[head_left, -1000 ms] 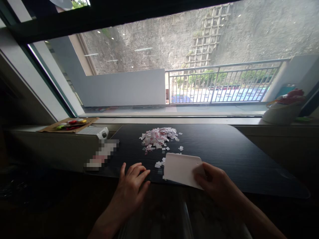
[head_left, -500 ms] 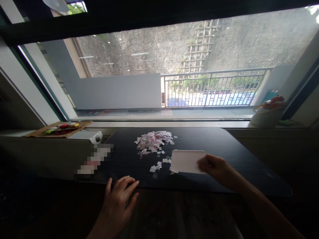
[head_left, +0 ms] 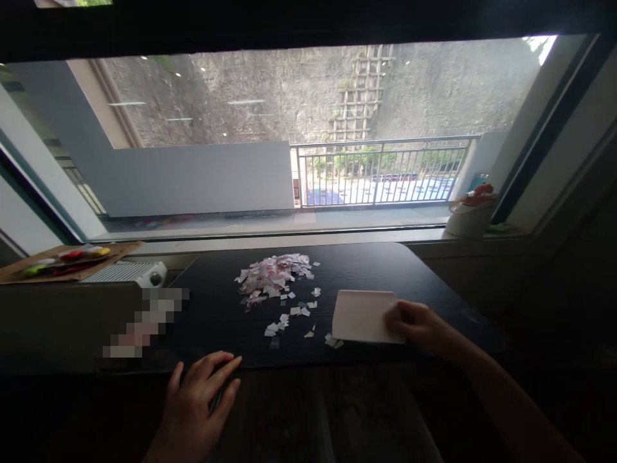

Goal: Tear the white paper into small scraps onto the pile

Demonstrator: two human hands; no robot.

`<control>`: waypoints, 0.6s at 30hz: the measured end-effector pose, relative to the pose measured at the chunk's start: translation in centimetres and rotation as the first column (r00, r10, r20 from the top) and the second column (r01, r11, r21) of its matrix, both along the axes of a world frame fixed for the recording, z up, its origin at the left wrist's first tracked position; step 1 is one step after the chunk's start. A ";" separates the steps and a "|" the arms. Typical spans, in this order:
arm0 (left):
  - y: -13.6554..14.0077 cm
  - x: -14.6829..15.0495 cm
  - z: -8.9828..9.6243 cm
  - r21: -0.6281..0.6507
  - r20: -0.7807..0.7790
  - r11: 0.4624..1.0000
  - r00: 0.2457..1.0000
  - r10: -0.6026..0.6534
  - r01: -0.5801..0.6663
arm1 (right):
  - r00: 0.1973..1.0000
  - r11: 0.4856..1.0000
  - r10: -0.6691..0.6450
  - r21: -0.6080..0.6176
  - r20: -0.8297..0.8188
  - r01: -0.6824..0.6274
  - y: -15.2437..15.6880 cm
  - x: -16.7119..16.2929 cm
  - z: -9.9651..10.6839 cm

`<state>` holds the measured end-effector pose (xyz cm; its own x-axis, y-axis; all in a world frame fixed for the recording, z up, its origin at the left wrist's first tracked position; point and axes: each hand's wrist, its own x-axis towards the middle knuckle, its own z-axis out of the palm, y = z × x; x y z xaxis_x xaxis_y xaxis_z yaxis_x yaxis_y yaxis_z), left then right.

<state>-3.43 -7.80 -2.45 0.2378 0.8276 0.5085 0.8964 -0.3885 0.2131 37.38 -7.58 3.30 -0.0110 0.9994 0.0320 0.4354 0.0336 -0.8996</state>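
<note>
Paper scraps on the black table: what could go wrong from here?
1. The few loose scraps by the lower left corner of the pale panel, held in the right hand, lie near the front edge of the black table; a push towards that edge could spill them.
2. The main pile looks loose, so a bump might scatter it.

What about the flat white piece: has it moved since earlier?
Yes, the flat white piece has moved right, relative to the black table.
</note>
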 end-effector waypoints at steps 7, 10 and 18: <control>-0.1 0.2 0.1 -0.017 0.081 1.000 0.997 0.011 -0.010 | 0.994 0.999 -0.022 -0.028 -0.106 0.019 0.4 0.6 -0.4; 0.1 -0.2 -0.2 -0.025 0.082 1.000 0.997 0.012 -0.010 | 0.993 1.000 -0.007 0.012 -0.118 0.009 0.7 -0.2 -0.8; 1.3 -2.4 -0.7 -0.119 -0.068 0.992 0.997 -0.037 0.029 | 0.996 0.990 -0.025 0.137 -0.089 0.037 0.0 -2.1 -1.4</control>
<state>-5.80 -6.49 -3.16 0.2975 0.8720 0.3888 0.8980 -0.3938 0.1962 35.32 -7.54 1.92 0.0286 0.9852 0.1693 0.3590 0.1479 -0.9215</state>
